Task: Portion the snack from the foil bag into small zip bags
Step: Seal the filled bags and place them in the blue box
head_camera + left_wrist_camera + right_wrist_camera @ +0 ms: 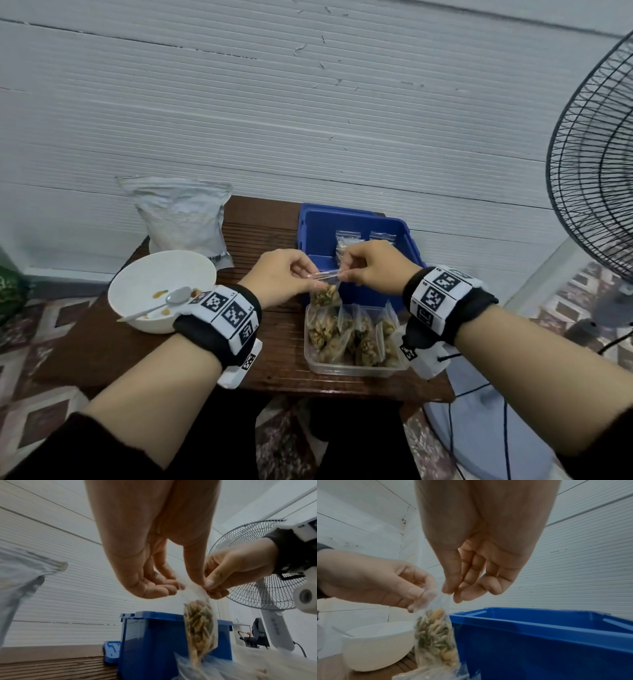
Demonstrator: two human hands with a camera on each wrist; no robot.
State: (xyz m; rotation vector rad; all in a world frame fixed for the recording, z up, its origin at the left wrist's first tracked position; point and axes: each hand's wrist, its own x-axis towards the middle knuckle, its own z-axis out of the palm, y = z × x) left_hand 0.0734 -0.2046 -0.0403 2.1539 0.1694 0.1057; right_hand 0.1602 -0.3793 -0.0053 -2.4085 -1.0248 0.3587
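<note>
Pinching the filled clear zip bag [326,295] at its top with both my left hand [287,277] and right hand [371,266], I judge sealing underway. Several filled bags sit in the clear plastic tub [356,369]; the white bowl [137,284] looks nearly empty, so I judge portioning is well along.

Bowl [161,291] left on table [267,356], bin [356,222] behind tub [342,368], foil bag [181,216] behind bowl

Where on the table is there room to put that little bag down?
Bare wood lies between the white bowl and the clear tub, and between the foil bag and the blue bin. The tub is crowded with filled bags.
</note>
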